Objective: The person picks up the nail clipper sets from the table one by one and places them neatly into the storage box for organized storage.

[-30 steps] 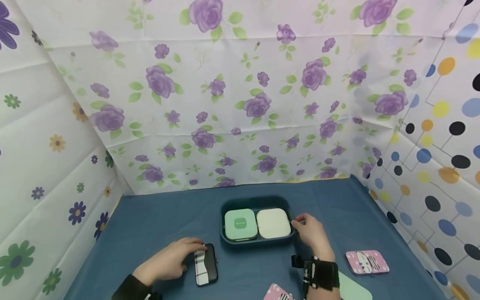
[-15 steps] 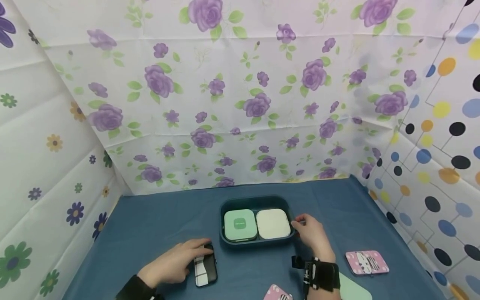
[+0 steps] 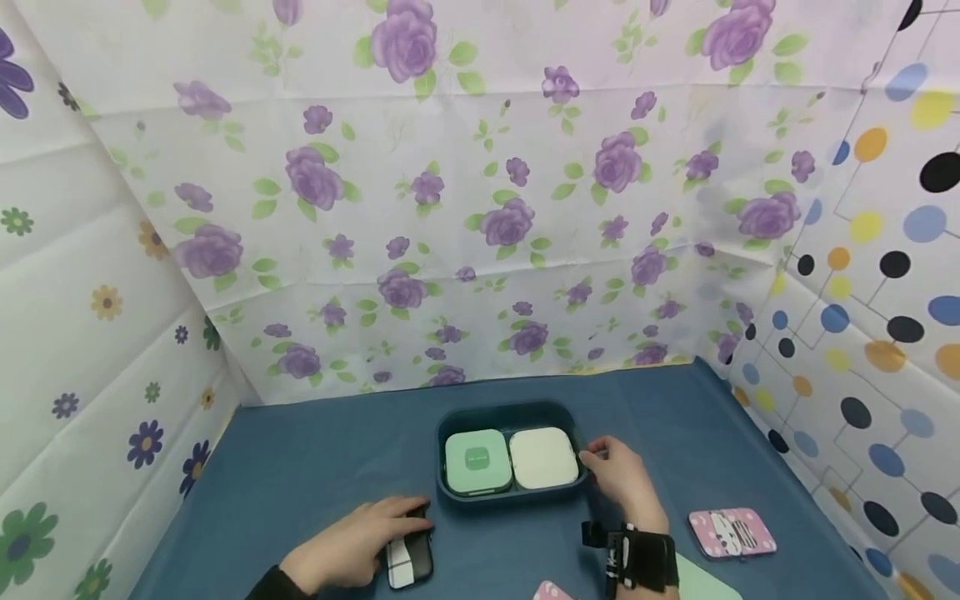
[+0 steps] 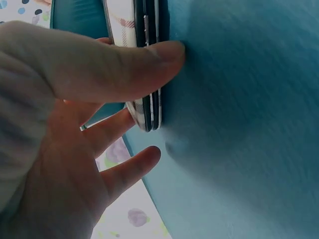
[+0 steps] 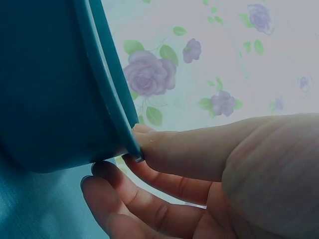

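My left hand [image 3: 352,542] grips a flat dark case with a black-and-white plaid panel [image 3: 408,560] on the blue cloth. In the left wrist view, the thumb lies across the layered edge of the plaid case [image 4: 143,112], with fingers on its other side. A dark teal tray [image 3: 517,500] stands ahead, holding a mint-green square case [image 3: 477,461] and a white square case [image 3: 543,458] side by side. My right hand [image 3: 624,482] pinches the tray's right rim, and the right wrist view shows thumb and fingertips at the corner of the tray wall [image 5: 55,89].
A pink cartoon-print case [image 3: 731,533] lies at the right. Another pink case [image 3: 551,592] shows at the bottom edge, and a mint-green flat item [image 3: 705,580] is partly under my right forearm. Printed curtains [image 3: 450,208] rise behind and at both sides.
My left hand has moved right over the plaid case, its fingers now reaching across the top end. My right hand has kept its hold on the tray rim. The head view has tilted slightly.
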`<move>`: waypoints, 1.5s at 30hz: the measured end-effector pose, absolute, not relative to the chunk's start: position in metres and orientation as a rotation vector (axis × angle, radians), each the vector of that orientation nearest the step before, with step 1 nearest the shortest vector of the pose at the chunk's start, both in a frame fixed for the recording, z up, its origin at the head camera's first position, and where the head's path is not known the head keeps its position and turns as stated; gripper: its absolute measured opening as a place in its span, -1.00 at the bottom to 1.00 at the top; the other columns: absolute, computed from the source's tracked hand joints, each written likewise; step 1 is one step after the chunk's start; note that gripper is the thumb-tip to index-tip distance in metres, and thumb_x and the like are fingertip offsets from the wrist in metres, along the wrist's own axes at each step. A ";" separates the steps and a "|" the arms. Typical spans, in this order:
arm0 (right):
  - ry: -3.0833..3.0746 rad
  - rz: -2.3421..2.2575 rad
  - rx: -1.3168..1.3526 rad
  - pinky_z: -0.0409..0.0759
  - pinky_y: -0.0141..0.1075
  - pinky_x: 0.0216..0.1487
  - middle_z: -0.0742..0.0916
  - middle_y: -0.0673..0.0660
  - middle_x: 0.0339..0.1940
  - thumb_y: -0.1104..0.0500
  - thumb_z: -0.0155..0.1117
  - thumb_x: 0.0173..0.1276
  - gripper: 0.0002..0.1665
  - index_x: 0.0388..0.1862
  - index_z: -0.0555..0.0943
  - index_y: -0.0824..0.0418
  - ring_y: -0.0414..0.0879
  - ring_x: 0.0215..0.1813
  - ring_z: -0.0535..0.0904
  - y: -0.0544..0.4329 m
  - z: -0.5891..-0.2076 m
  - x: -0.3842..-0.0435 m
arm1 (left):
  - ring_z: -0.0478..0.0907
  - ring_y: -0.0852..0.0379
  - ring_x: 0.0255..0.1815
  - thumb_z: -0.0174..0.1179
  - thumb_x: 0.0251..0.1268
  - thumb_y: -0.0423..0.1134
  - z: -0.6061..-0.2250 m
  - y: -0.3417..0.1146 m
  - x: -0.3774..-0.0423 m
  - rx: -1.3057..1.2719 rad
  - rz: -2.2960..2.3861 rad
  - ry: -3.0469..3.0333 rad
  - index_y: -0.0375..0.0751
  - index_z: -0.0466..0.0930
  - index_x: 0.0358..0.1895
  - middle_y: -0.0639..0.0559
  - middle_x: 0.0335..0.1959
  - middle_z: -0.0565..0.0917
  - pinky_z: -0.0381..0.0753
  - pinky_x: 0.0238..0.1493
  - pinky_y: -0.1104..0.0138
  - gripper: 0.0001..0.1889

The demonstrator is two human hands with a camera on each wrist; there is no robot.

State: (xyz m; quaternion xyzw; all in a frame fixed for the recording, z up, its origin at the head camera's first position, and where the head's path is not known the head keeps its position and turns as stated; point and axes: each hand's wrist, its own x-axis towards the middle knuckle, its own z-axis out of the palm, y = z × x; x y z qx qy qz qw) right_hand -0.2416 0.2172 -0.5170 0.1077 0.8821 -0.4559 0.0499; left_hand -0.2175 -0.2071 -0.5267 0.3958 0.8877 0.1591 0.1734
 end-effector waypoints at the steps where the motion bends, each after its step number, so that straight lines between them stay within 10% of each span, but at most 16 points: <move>1: 2.685 -1.390 0.326 0.62 -0.03 -0.17 0.71 0.24 -0.10 0.08 0.19 0.71 -0.63 0.24 0.57 0.35 0.07 -0.17 0.68 0.217 -0.518 -0.242 | 0.29 -0.14 0.63 0.18 0.10 -0.79 -0.528 -0.207 -0.217 1.130 0.448 2.516 0.20 0.49 0.56 0.00 0.65 0.34 0.40 0.44 -0.21 -0.01; 45: 2.694 -1.365 0.328 0.63 -0.01 -0.16 0.72 0.24 -0.13 0.11 0.20 0.69 -0.64 0.22 0.57 0.38 0.03 -0.19 0.69 0.216 -0.519 -0.244 | 0.40 -0.13 0.53 0.47 0.25 -0.54 -0.529 -0.205 -0.223 1.351 0.483 2.470 0.29 0.60 0.39 0.07 0.40 0.53 0.41 0.47 -0.05 -0.26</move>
